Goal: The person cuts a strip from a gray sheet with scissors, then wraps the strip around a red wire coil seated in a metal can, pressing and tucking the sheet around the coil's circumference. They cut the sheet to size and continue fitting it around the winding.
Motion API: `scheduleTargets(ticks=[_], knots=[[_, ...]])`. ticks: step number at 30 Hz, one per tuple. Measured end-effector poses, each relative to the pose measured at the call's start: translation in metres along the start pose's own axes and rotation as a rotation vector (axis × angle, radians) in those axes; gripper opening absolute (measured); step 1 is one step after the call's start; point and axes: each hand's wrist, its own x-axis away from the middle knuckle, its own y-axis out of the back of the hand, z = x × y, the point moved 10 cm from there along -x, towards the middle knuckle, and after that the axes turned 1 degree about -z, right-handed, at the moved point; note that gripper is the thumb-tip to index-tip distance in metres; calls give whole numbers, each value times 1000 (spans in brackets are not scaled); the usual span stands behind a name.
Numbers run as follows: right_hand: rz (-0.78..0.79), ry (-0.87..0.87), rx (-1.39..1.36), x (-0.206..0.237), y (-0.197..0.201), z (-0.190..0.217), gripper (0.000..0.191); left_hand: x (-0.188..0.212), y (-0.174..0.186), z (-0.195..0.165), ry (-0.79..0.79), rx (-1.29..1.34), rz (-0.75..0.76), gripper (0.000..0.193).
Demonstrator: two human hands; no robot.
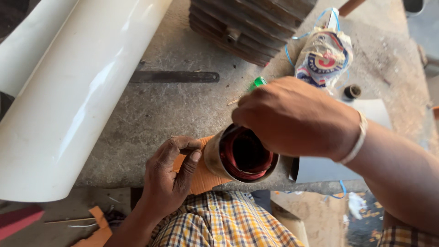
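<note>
You are looking down at a rough grey surface (183,110) with your lap just below its near edge. Your left hand (171,171) rests at that near edge, thumb and fingers pinching an orange piece of card (201,176) that lies under a metal cylinder (240,155). The cylinder sits at the near edge, between your two hands, its open end tilted toward you and showing dark red wire coils packed inside. Your right hand (295,116) is curled over the cylinder's far rim, fingertips bent down onto it; whether they grip something small there is hidden from view.

To the left lies a large white pipe (77,91), slanting away from you. On the far side sit a dark flat file (176,77), a ribbed metal housing (249,27), and a printed plastic bag (324,57) with blue wire (289,56) looped beside it. A white sheet (372,112) lies to the right, partly under your right forearm.
</note>
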Motion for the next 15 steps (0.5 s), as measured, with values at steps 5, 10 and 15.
scheduleTargets(ticks=[5,10,15], knots=[[-160,40,-132,29,-4,-17,9,-4,-13,-17,-38,-32,20,18],[-312,134,-166,51,1,-16,13,-14,-19,-40,-132,-139,-22,17],[-339,139,-42,47,-4,-11,6,-20,-27,-47,-116,-111,-63,13]])
